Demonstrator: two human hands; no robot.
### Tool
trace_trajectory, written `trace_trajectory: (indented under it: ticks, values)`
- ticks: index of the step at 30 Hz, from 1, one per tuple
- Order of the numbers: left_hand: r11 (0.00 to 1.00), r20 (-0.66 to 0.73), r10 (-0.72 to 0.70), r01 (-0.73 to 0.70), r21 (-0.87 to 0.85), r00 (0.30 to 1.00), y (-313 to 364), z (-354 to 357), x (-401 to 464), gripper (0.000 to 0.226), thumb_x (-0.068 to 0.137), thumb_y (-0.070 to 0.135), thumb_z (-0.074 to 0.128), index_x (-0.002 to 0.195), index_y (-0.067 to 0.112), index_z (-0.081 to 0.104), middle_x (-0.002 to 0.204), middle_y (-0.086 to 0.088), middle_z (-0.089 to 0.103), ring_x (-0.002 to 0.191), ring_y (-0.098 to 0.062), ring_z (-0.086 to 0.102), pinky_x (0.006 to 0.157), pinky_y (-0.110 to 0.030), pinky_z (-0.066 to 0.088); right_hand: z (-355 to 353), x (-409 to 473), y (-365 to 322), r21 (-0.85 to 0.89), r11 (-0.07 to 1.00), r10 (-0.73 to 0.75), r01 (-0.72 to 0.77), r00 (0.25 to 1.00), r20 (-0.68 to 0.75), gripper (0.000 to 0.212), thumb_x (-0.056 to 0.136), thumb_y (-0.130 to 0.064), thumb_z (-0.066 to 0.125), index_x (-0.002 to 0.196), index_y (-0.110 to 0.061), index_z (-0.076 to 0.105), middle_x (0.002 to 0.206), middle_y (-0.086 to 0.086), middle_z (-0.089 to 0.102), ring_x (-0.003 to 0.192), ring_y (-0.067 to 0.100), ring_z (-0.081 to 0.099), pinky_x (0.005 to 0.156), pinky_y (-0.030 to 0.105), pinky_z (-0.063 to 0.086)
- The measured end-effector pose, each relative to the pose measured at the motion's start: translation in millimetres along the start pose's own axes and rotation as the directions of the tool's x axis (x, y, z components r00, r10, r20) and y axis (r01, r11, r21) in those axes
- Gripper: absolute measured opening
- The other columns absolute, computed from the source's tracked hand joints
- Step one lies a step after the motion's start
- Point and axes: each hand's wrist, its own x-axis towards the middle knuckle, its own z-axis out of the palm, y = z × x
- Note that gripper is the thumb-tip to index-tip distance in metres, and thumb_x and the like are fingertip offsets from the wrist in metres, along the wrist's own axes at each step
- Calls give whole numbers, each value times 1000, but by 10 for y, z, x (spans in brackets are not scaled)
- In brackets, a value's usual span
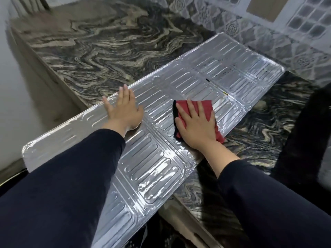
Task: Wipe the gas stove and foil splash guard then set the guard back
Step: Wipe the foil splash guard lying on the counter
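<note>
The silver foil splash guard (223,76) lies flat across the marble counter, unfolded, with its near end hanging past the counter's front edge. My left hand (123,110) presses flat on the guard near its far edge, fingers spread, holding nothing. My right hand (196,124) lies palm down on a red cloth (206,106) with a dark edge, pressed onto the guard near its right edge. Dark specks mark the guard's far right panels. The gas stove is a dark shape (304,136) at the right, mostly out of view.
The dark swirled marble counter (100,56) stretches behind and left of the guard. Patterned wall tiles (268,38) rise at the back right. A pale wall (16,72) borders the counter's left end. Dark sleeves cover both forearms.
</note>
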Motion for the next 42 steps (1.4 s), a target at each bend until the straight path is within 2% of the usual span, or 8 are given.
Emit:
trace_trajectory:
  ticks: [6,10,16,25,29,33,36,42]
  values:
    - [995,-70,85,-88,-43,994,143,-58,481,69,96,48,10,151,9,-1,161,-4,-11,148,-16,-14,114,-63,-7,-1,26,-1,-8,1000,21,-21,1000,14,52,95,-55,12,145,-51,-3,160,-11,-10,146,20,-16,114,58,-10]
    - [992,-130,116,-120,-25,985,134,25,551,67,97,48,8,151,10,0,161,-4,-7,148,-16,-11,117,-58,-7,-54,480,-232,64,996,64,-68,996,62,51,96,-51,13,145,-50,-1,160,-9,-9,146,23,-17,111,61,-15]
    - [991,-173,126,-130,-10,977,115,44,582,67,97,48,7,151,10,-3,161,-4,-9,148,-16,-13,117,-58,-4,-128,1304,-300,-3,986,-164,164,986,10,49,95,-54,17,144,-53,9,161,-11,2,148,18,-7,115,57,-6]
    - [995,-175,100,-99,17,979,103,102,609,70,94,54,-2,150,12,-12,159,-2,-18,145,-17,-21,117,-56,-8,-390,2292,590,41,969,243,-243,970,13,56,92,-55,15,147,-46,9,161,-8,0,148,22,-5,115,58,-1]
    - [995,-169,103,-102,13,980,87,97,639,70,95,52,2,150,11,-10,159,-3,-17,146,-18,-19,117,-56,-8,-316,2159,353,69,958,278,-278,961,11,55,94,-53,13,148,-45,6,161,-6,-3,148,24,-9,113,60,-9]
    - [995,-155,97,-94,23,983,56,87,635,69,95,50,4,150,11,-9,160,-4,-16,146,-17,-18,118,-55,-6,-147,1537,-68,38,996,77,-77,997,3,53,94,-55,12,146,-49,5,161,-9,-4,147,22,-12,113,60,-8]
    - [994,-140,107,-107,8,984,39,75,620,69,95,51,4,151,11,-8,160,-3,-15,146,-16,-18,117,-55,-8,-112,1127,-2,17,999,-30,31,999,-9,51,94,-58,14,144,-53,7,161,-11,-1,148,18,-10,115,58,-5]
    - [994,-116,107,-107,-2,987,66,-9,600,65,96,40,12,151,10,-2,161,-3,-11,148,-16,-15,115,-60,-9,-249,802,756,-8,972,235,-235,972,-16,52,94,-59,14,145,-52,3,161,-10,-3,148,21,-9,115,57,-5]
